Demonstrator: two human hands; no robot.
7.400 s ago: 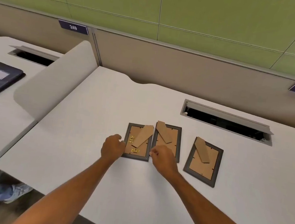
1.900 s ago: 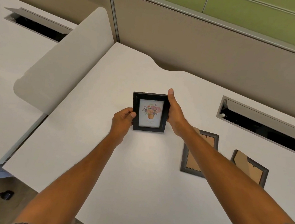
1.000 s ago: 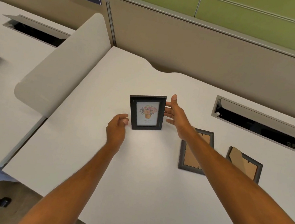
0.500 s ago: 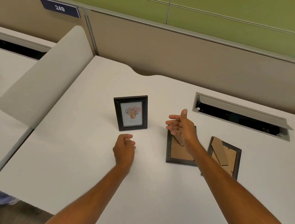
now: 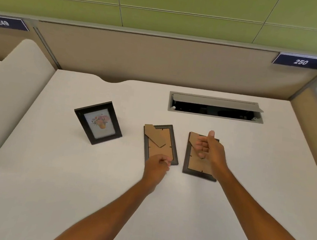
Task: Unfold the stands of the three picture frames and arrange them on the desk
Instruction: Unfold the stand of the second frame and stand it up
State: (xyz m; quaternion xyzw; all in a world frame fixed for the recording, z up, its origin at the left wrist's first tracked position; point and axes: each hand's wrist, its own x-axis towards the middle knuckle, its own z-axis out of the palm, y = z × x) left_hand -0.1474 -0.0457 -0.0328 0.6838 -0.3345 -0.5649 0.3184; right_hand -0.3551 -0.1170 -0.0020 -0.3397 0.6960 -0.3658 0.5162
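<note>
A black frame with a flower picture (image 5: 99, 124) stands upright on its stand at the left of the white desk (image 5: 66, 178). Two grey frames lie face down, cardboard backs up. On the middle frame (image 5: 160, 143) the brown stand lies folded across the upper left. My left hand (image 5: 157, 164) sits at this frame's near edge with loosely curled fingers, holding nothing I can see. My right hand (image 5: 209, 148) hovers over the right frame (image 5: 198, 162), fingers relaxed and thumb up, covering part of its stand.
An open cable tray (image 5: 216, 107) is cut into the desk behind the frames. A beige partition (image 5: 161, 60) closes the back, and a curved white divider (image 5: 7, 91) bounds the left side. A side panel stands at the far right.
Both hands have left the standing flower frame and moved right. My left hand reached the middle frame's near edge and my right hand shifted over the right frame.
</note>
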